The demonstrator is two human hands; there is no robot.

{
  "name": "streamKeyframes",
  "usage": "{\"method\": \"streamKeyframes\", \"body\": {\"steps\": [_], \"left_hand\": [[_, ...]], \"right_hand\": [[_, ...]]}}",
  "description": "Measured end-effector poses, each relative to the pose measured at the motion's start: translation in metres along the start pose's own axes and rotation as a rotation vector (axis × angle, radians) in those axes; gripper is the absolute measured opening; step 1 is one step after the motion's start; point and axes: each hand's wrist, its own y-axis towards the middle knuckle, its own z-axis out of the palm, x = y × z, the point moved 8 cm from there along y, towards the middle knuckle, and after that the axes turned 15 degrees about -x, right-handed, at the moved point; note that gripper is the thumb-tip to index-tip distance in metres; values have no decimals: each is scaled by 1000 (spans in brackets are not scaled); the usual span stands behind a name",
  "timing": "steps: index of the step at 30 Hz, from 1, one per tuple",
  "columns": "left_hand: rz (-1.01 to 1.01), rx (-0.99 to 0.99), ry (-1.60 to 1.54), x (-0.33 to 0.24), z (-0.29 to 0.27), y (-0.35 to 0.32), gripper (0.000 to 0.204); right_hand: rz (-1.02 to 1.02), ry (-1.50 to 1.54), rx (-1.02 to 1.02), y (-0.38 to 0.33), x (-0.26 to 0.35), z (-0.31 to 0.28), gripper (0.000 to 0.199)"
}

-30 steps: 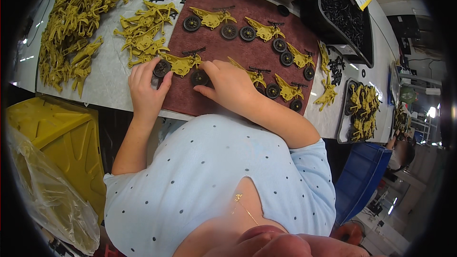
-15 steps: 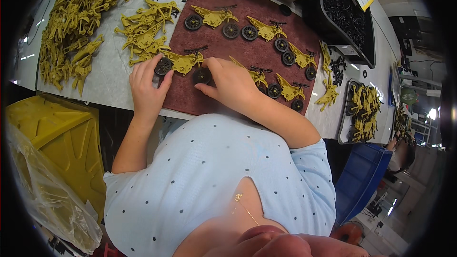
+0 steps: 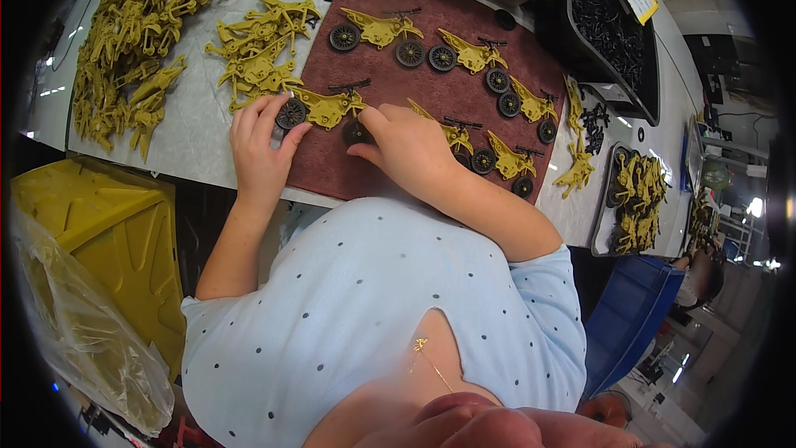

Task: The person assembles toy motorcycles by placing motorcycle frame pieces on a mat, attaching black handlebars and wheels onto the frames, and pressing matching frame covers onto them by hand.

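Note:
A yellow toy motorcycle [image 3: 328,109] with black handlebars lies on the dark red cloth [image 3: 327,168] in front of me, between my two hands. My left hand [image 3: 259,148] closes its fingers and thumb around the black spoked wheel [image 3: 291,114] at the toy's left end. On the other end, my right hand [image 3: 406,148] grips the second black wheel [image 3: 357,133], which its fingers partly hide. Right beside that hand, another toy motorcycle [image 3: 454,134] is partly covered by it.
More toy motorcycles [image 3: 381,31] lie across the cloth. Yellow body parts [image 3: 133,41] are heaped at the left, with a smaller pile [image 3: 264,46] beside the cloth. A black bin [image 3: 609,33] of small black parts stands at the back right. A tray [image 3: 599,232] holds more yellow pieces.
The whole view has shifted a little, so the table appears slightly further right. Both hands keep their hold on the wheels, with hardly any movement.

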Motion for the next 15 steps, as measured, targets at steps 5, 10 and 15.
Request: {"method": "streamKeyframes", "body": {"steps": [5, 10, 15], "left_hand": [[-27, 6, -20, 5, 0, -1, 45], [-46, 9, -45, 7, 1, 0, 45], [-77, 9, -80, 8, 1, 0, 46]], "right_hand": [[20, 7, 47, 0, 0, 3, 32], [31, 40, 18, 0, -1, 2, 32], [43, 43, 33, 1, -2, 2, 33]]}}
